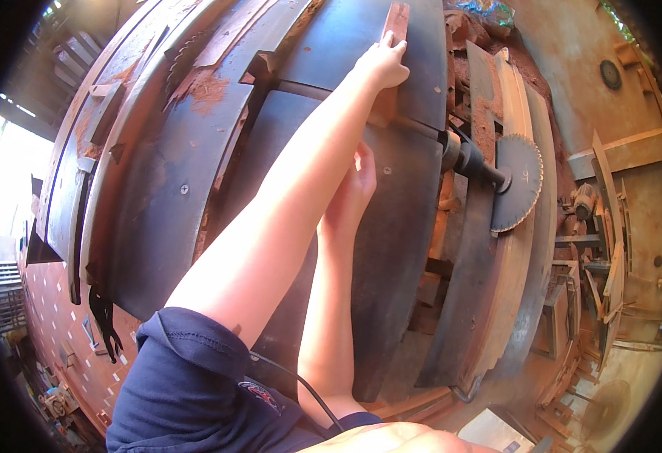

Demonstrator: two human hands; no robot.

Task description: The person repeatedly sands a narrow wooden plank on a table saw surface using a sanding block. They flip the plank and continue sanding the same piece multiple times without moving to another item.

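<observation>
My left hand [385, 66] reaches far across a dark metal machine table [399, 257], its arm stretched out from the lower left. Its fingers are closed on a small reddish-brown piece of wood [397, 21], whose far end sticks out beyond them. Nearer to me, my right hand [355, 181] is low over the same table, partly covered by my left forearm. Its visible fingers are loosely bent and a little apart, and nothing shows in them. To the right of both hands, a round toothed saw blade [520, 185] sits on a shaft [474, 162].
Left of the table, more metal plates carry a sawdust heap [202, 92] beside another toothed saw blade [182, 66], partly visible. Long wooden beams [508, 294] run beyond the right-hand blade. Wood scraps [610, 302] stand farther right, and a cable [304, 383] crosses near my body.
</observation>
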